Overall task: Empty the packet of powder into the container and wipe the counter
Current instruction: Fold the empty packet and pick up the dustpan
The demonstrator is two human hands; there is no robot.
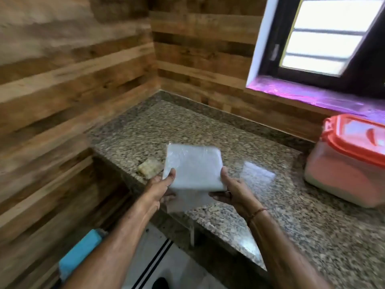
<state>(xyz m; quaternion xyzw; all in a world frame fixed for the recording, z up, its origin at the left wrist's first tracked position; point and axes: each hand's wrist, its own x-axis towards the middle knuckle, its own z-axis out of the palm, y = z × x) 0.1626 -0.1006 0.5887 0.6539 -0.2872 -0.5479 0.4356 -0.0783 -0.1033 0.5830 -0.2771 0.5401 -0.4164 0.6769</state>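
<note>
A square clear-plastic packet of white powder (192, 165) is held just above the granite counter (291, 215), near its left front edge. My left hand (161, 187) grips the packet's near left corner. My right hand (234, 189) grips its near right corner, thumb on top. A translucent container (341, 170) with an orange-red lid stands at the right of the counter; the lid is on and pale powder shows inside. A small beige cloth or sponge (149, 167) lies on the counter just left of the packet.
Wood-panelled walls close the corner behind and to the left. A window with a purple-lit sill (312, 97) sits above the counter at the right. Below the counter's front edge are a white appliance top (158, 257) and a blue object (81, 253).
</note>
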